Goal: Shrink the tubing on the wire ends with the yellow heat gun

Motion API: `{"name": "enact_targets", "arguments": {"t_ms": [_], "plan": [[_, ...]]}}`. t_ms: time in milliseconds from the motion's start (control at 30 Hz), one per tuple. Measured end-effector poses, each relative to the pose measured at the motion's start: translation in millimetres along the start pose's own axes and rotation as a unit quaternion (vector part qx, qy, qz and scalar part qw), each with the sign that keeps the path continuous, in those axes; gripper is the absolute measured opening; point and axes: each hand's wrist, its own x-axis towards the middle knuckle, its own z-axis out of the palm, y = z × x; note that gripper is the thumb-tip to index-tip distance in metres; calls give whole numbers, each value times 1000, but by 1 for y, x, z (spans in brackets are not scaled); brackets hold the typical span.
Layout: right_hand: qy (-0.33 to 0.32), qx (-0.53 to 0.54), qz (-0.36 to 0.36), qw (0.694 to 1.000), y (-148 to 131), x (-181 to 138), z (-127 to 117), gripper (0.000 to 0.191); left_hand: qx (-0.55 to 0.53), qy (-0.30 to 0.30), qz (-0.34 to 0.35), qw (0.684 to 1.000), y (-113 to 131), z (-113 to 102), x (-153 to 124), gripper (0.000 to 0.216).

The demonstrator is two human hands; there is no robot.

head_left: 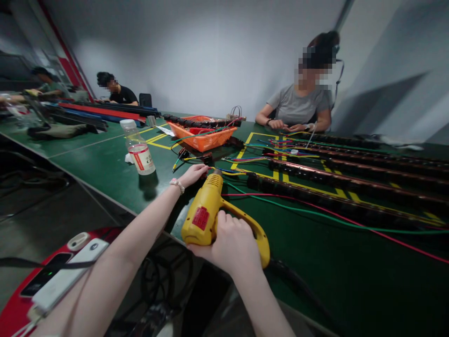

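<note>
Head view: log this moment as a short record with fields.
right hand: right hand closed around the handle of the yellow heat gun
left hand: left hand at the wire ends by the gun's nozzle
table: green table
nearby: plastic bottle, orange basket, long black strips
others: person in grey shirt seated opposite

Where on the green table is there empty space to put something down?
Bare green table lies left of the water bottle, and more sits right of the yellow heat gun, below the red wire. Around the orange basket and black strips, wires crowd everything.
</note>
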Motion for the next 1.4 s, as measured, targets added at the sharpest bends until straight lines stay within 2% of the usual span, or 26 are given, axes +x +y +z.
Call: {"name": "enact_targets", "arguments": {"t_ms": [200, 433, 567, 900, 1100, 1400], "plan": [[29, 12, -7, 999, -18, 13, 15, 82, -13, -13, 3, 1000, 1, -4, -3, 43], [30, 40, 3, 999, -18, 11, 12, 80, -29, 0, -17, 999, -1, -5, -3, 42], [15, 45, 3, 999, -8, 5, 6, 78, -21, 3, -26, 999, -2, -4, -5, 43], [0, -3, 10, 1000, 35, -17, -15, 72, -35, -20, 9, 999, -4, -5, -2, 47], [10, -55, 53, 997, 63, -30, -26, 65, -30, -21, 1, 999, 2, -5, -5, 46], [7, -71, 54, 996, 65, -40, -30, 63, -34, -16, 10, 999, 0, -3, -3, 44]]}}
